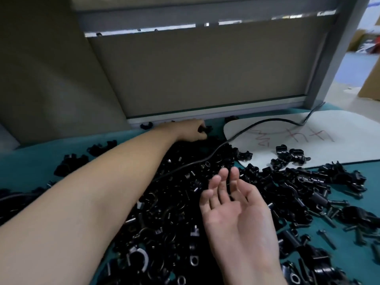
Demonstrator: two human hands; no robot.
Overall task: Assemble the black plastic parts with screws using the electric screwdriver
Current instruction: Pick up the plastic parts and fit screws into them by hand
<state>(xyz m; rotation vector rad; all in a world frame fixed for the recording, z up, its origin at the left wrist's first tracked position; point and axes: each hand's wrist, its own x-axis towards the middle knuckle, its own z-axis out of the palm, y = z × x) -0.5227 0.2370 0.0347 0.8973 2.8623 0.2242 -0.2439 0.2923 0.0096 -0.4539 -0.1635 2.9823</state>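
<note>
At the left of the frame, the teal tabletop (30,159) carries a few loose black plastic clamp parts (70,161), which lie apart from each other. The bare left forearm goes from the lower left corner up toward the middle of the frame. There the left hand (191,130) lies at the far edge of the tabletop, just under the grey metal rail of the beige back panel (195,75). Its fingers are curled around a small black plastic piece (204,129) and hold it. Under the forearm and to its right a big heap of black plastic parts (174,198) fills the centre, with small shiny metal pieces mixed in. A thin black cable (222,144) runs over the top of this heap and rises to the upper right. In the lower middle, the right hand (236,210) hovers over the heap with the palm up. Its fingers (223,177) are nearly straight, close together and relaxed, and they hold nothing. Further right, a white sheet with red scribbles (339,149) lies flat on the tabletop, and some joined black clamp parts (287,154) rest on its near edge. At the lower right, dark screws (327,238) lie scattered on the teal surface among more black parts.
</note>
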